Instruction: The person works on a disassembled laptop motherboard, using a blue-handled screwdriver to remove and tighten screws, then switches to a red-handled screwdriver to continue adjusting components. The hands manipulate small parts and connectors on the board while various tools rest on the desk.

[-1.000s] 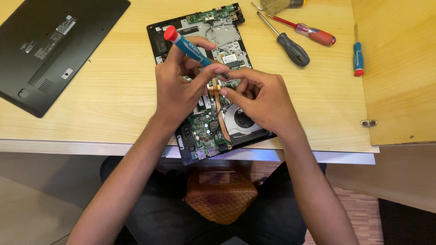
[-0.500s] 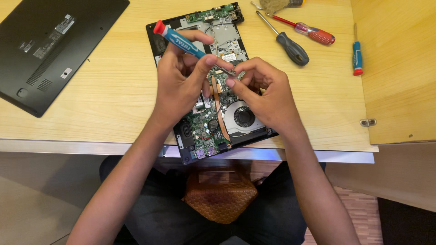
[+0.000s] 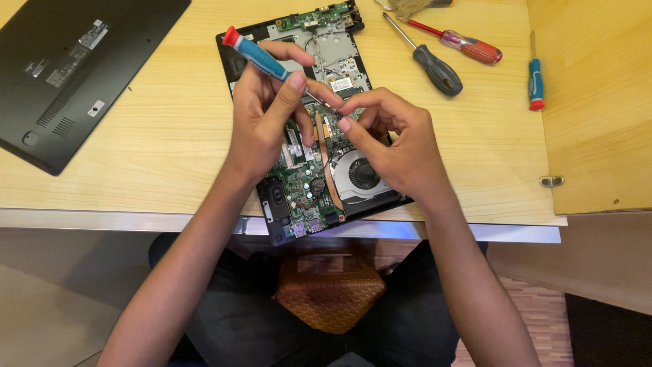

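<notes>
An opened laptop base (image 3: 299, 183) lies on the wooden table, its green circuit board, copper heat pipe and round fan (image 3: 363, 173) exposed. My left hand (image 3: 261, 112) grips a blue screwdriver with a red cap (image 3: 255, 54), tilted so its tip meets the board near the middle. My right hand (image 3: 394, 139) hovers over the board just right of the tip, thumb and forefinger pinched close together at the tip. Whether they hold a screw is too small to tell.
The laptop's black bottom cover (image 3: 75, 68) lies at the table's left. A black-handled screwdriver (image 3: 435, 64), a red-handled one (image 3: 468, 47) and a small blue one (image 3: 535, 81) rest at the right. A raised wooden panel (image 3: 598, 102) borders the right side.
My left hand has tipped the blue screwdriver's handle further left and lower. My right hand's fingers have stayed by the tip.
</notes>
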